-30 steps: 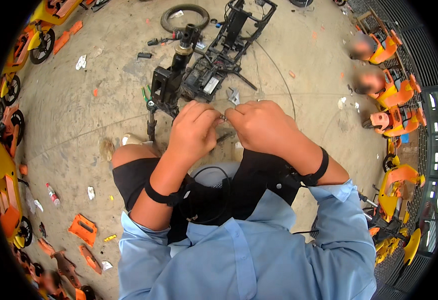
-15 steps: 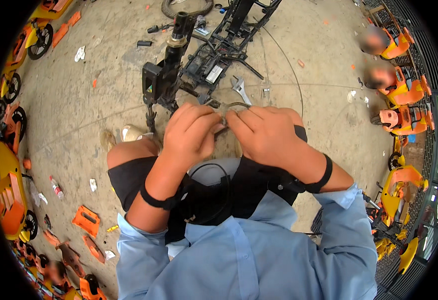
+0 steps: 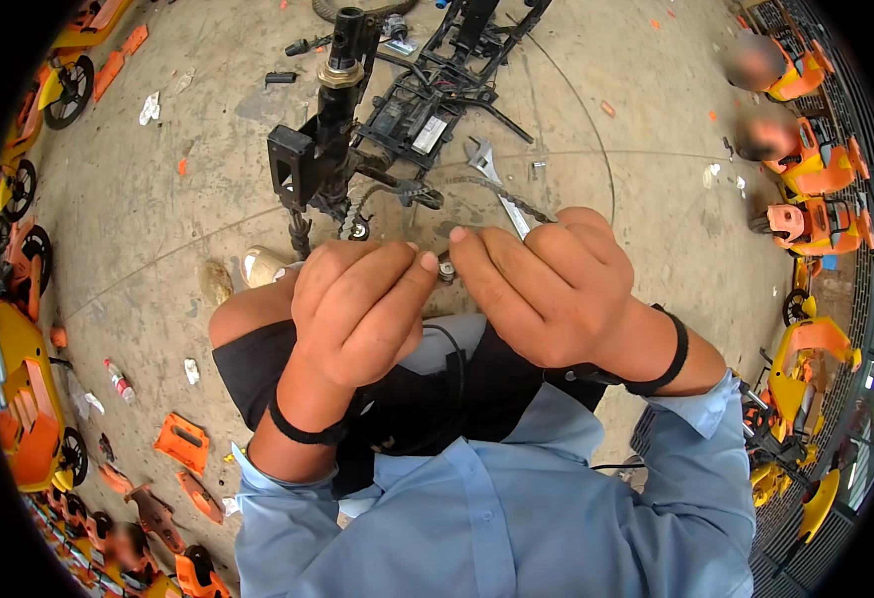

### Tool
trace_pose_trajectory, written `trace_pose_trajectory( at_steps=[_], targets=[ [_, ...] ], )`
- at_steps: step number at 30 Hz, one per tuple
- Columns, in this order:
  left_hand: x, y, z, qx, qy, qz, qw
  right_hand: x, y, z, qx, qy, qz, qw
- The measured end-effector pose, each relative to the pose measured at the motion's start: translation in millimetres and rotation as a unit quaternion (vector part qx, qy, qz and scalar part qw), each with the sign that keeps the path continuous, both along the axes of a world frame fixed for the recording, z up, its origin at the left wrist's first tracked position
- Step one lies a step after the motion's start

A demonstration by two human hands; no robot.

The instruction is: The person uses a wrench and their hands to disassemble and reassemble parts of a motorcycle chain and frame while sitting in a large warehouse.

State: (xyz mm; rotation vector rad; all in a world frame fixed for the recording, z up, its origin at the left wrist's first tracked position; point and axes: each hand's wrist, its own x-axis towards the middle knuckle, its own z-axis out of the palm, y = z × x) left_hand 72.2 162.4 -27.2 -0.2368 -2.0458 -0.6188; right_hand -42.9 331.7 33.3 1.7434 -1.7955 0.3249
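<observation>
My left hand point(image 3: 362, 309) is closed, fingers curled, near a small silver metal part point(image 3: 446, 269) that shows between my fingertips. My right hand point(image 3: 542, 284) is also closed, its index fingertip above that part; what each grips is mostly hidden by the fingers. A dark ridged cable or strip point(image 3: 487, 182) arches just beyond my hands and disappears behind my right knuckles. Beyond them stands a black upright fork tube with a bracket point(image 3: 337, 110). An adjustable wrench point(image 3: 487, 159) lies on the floor, partly behind my right hand.
A black scooter frame point(image 3: 422, 115) lies on the concrete floor point(image 3: 158, 259) ahead, with a tire point(image 3: 322, 12) at the far edge. Orange-yellow scooters point(image 3: 28, 399) line both sides, with loose orange panels point(image 3: 183, 439) and a plastic bottle point(image 3: 118, 379) at left.
My hands have come lower and spread slightly apart, showing more of the small metal part. The ridged cable now shows arched above them. The fork tube sits higher and further left in view.
</observation>
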Motion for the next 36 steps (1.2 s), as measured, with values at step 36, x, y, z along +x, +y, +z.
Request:
trace_pose_trajectory(
  at_steps=[36],
  targets=[
    [-14.5, 1.8, -2.6, 0.133, -0.198, -0.062, 0.969, -22.3, -2.2, 3.4, 0.230, -0.219, -0.039, 0.947]
  ],
)
